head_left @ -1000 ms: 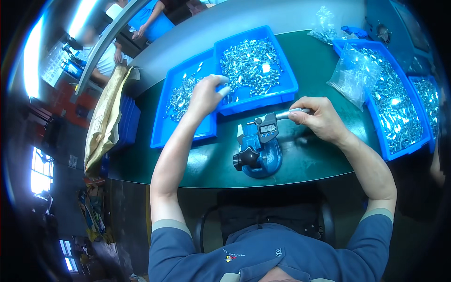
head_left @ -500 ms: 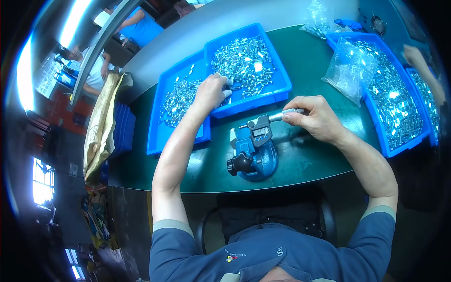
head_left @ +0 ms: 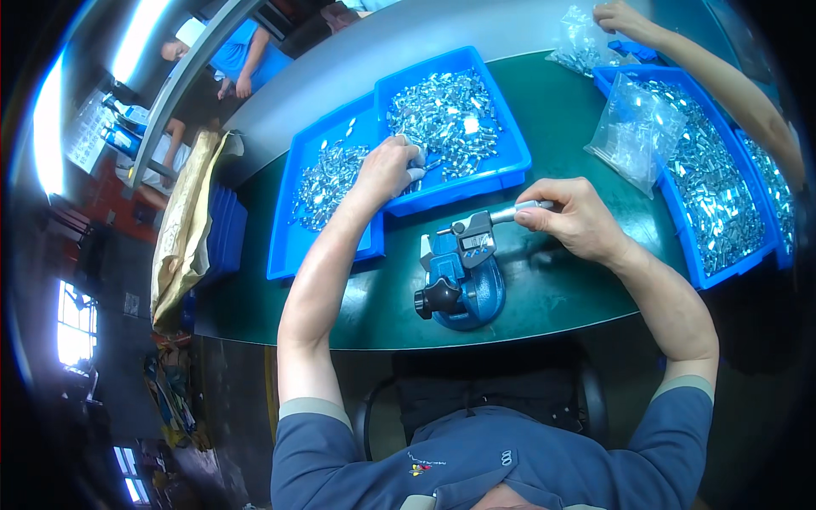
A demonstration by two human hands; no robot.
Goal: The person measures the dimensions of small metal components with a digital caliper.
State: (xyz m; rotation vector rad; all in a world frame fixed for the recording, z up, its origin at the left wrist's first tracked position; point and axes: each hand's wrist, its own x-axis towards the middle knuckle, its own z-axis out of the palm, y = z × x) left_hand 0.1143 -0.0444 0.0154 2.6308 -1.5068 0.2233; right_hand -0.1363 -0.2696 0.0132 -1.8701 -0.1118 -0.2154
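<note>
Left hand [head_left: 391, 168] shifts onto middle tray [head_left: 501, 161], closed on small metal parts [head_left: 442, 119]; right hand [head_left: 574, 219] pinches micrometer thimble [head_left: 525, 208]; gauging underway, next part needs seating.

Bright overhead light, glare on metal parts [head_left: 442, 115], fisheye bending (dark, blurry rim), centre sharp

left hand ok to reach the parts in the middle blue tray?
Probably yes: the left hand already rests at the middle blue tray's near rim, fingers among the metal parts, nothing blocking.
</note>
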